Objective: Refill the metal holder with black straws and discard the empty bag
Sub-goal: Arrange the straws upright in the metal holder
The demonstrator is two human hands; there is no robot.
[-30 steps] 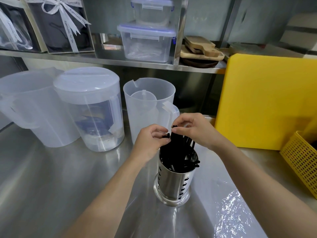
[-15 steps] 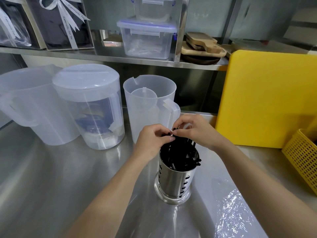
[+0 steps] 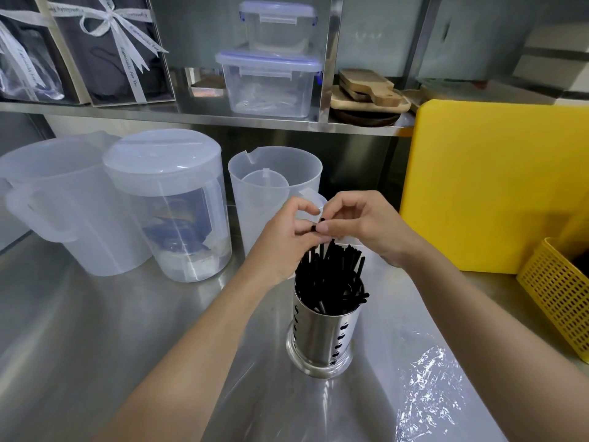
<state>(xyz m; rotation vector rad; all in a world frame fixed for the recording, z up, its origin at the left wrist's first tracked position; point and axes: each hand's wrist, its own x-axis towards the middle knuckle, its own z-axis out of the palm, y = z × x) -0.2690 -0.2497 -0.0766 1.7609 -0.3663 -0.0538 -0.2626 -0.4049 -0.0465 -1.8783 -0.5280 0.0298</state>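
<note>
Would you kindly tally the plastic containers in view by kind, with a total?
Jugs: 3, namely the left jug, the lidded jug and the open jug.
Lidded boxes on the shelf: 2, the small box stacked on the large box.
Yellow basket: 1.
Total: 6.

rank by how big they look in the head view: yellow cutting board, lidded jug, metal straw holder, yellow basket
1. yellow cutting board
2. lidded jug
3. metal straw holder
4. yellow basket, though the frame edge cuts it off, so its place against the holder is unsure.
</note>
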